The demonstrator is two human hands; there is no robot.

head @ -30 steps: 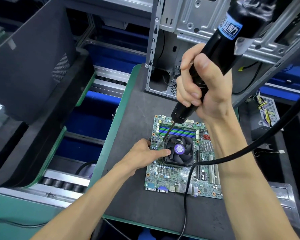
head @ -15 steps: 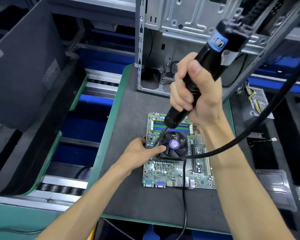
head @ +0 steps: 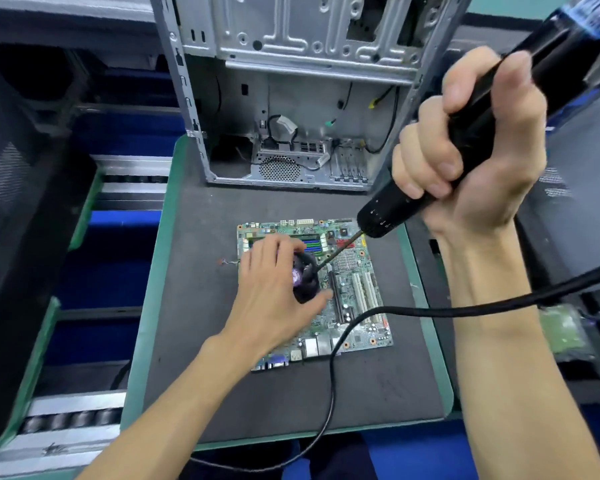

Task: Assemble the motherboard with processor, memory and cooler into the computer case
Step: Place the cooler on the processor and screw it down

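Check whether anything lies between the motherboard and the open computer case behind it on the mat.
Nothing visible does: bare mat separates the motherboard from the computer case. The left hand covers the cooler, and the screwdriver cable crosses the board.

The left hand [head: 274,292] hides most of the blurred cooler [head: 305,280]; the screwdriver [head: 465,143] runs off the top-right edge.
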